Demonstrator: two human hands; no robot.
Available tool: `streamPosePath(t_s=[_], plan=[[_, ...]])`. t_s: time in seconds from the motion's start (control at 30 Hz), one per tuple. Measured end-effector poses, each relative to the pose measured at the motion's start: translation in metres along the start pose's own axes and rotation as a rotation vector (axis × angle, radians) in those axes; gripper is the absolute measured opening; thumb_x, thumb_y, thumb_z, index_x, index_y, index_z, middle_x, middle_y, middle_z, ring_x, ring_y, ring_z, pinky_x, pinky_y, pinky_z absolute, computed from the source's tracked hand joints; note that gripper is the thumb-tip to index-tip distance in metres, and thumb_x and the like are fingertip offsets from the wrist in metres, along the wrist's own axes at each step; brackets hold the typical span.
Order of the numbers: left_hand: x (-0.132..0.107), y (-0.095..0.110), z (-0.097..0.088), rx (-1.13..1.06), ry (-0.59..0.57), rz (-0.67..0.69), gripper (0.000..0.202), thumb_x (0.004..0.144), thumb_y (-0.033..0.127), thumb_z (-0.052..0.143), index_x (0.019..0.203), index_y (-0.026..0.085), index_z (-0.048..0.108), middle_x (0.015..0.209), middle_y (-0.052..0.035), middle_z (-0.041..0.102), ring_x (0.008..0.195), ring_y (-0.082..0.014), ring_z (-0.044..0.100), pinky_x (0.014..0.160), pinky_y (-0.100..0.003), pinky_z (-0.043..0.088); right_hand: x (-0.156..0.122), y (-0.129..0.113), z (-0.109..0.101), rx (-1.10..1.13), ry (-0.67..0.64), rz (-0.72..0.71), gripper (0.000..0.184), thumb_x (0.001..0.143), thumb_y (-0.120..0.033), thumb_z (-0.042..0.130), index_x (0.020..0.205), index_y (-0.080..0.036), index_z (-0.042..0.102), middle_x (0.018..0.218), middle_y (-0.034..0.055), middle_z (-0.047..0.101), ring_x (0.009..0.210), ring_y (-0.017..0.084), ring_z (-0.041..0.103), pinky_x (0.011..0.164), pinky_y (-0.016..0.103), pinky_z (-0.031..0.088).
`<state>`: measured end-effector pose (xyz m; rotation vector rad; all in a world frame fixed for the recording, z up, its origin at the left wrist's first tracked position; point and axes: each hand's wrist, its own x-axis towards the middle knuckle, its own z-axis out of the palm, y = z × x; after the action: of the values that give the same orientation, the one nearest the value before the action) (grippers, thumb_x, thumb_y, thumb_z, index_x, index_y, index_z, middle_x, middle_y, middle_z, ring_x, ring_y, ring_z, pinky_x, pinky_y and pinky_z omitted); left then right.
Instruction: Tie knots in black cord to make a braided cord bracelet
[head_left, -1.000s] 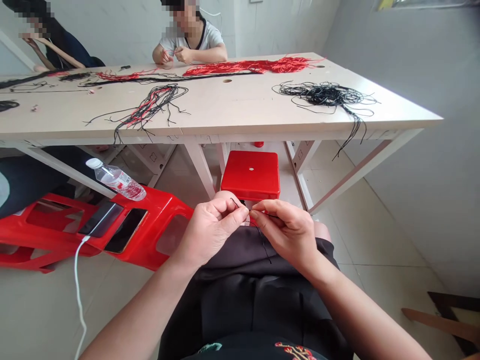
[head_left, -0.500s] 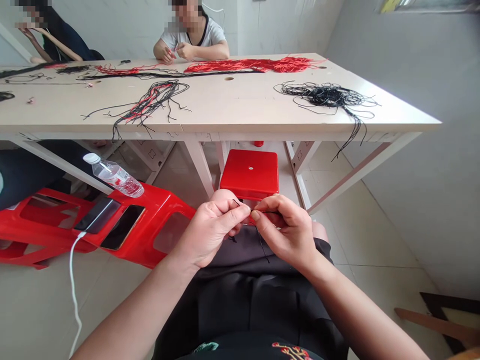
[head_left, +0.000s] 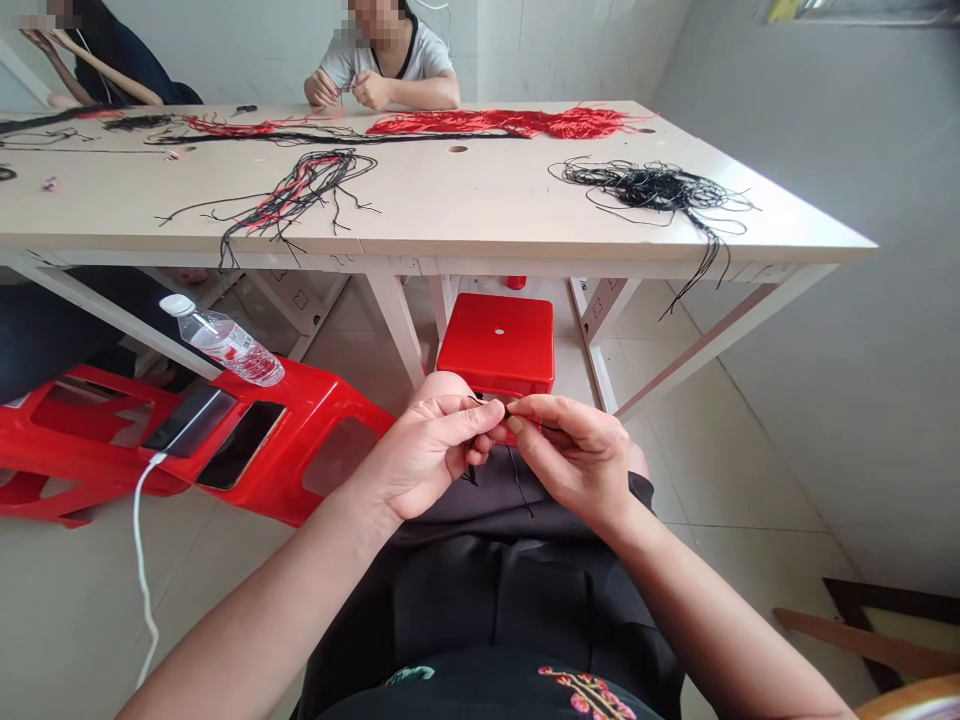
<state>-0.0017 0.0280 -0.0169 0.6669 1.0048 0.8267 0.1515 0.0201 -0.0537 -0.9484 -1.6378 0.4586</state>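
Over my lap, my left hand (head_left: 427, 455) and my right hand (head_left: 577, 455) meet fingertip to fingertip, both pinching a thin black cord (head_left: 517, 480). Loose ends of the cord hang down onto my dark skirt (head_left: 510, 580). A bit of red shows between the fingertips; I cannot make out what it is. Straight ahead stands a white table (head_left: 450, 215) with a black cord tangle (head_left: 652, 188), a mixed red and black bundle (head_left: 296, 195) and a long red cord pile (head_left: 510, 123).
A red stool (head_left: 496, 345) stands under the table. To my left a tipped red stool (head_left: 300, 440) carries a water bottle (head_left: 225, 342) and two phones (head_left: 214, 435) with a white cable (head_left: 142, 550). Two people sit at the table's far side.
My fingertips have drawn closer together and shifted slightly on the cord. The view has tilted down a little.
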Motion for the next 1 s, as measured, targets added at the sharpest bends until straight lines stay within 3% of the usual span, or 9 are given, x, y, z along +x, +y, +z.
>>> streamPosePath(t_s=[0.17,0.33,0.47,0.8,1.0], plan=[[0.0014,0.0,0.0009,0.04,-0.014,0.023,0.021,0.061,0.03,0.079,0.063,0.012,0.068,0.059,-0.0005,0.058,0.053,-0.0055,0.048,0.048,-0.018,0.037,-0.0005,-0.0012,-0.0019,-0.02,0.004,0.013,0.011,0.077,-0.014,0.059,0.08,-0.019,0.068,0.062,0.0002,0.07,0.048,0.01,0.061,0.046,0.019,0.051],[0.0037,-0.0015,0.0023,0.194,0.05,0.149,0.027,0.059,0.035,0.08,0.059,0.011,0.067,0.052,0.0023,0.05,0.049,-0.0045,0.044,0.046,-0.018,0.035,0.0009,0.0011,-0.0045,-0.027,0.0,-0.04,0.011,0.075,-0.011,0.061,0.078,-0.018,0.069,0.058,-0.001,0.068,0.045,0.008,0.059,0.045,0.016,0.049],[0.0048,-0.0015,0.0013,0.274,0.059,0.202,0.026,0.059,0.036,0.079,0.06,0.012,0.068,0.053,0.0011,0.052,0.049,-0.0053,0.044,0.045,-0.018,0.033,0.0018,0.0032,-0.0059,-0.03,-0.034,-0.073,0.01,0.075,-0.01,0.062,0.077,-0.018,0.068,0.056,-0.0021,0.067,0.042,0.008,0.056,0.042,0.015,0.047],[0.0032,-0.001,-0.0062,0.241,-0.031,0.064,0.027,0.059,0.037,0.079,0.065,0.011,0.071,0.055,-0.001,0.054,0.052,-0.0059,0.042,0.046,-0.018,0.032,0.0012,0.0046,-0.0041,-0.038,-0.054,-0.191,0.013,0.078,-0.011,0.06,0.081,-0.022,0.066,0.064,-0.0003,0.071,0.049,0.012,0.064,0.048,0.018,0.052],[0.0006,0.0026,-0.0075,0.248,-0.049,0.006,0.03,0.057,0.036,0.081,0.072,0.011,0.072,0.062,-0.0015,0.057,0.053,-0.0047,0.042,0.048,-0.018,0.032,0.0029,0.0009,-0.0054,-0.054,-0.117,-0.223,0.011,0.079,-0.01,0.06,0.08,-0.021,0.063,0.059,-0.0015,0.067,0.045,0.009,0.059,0.045,0.017,0.048]])
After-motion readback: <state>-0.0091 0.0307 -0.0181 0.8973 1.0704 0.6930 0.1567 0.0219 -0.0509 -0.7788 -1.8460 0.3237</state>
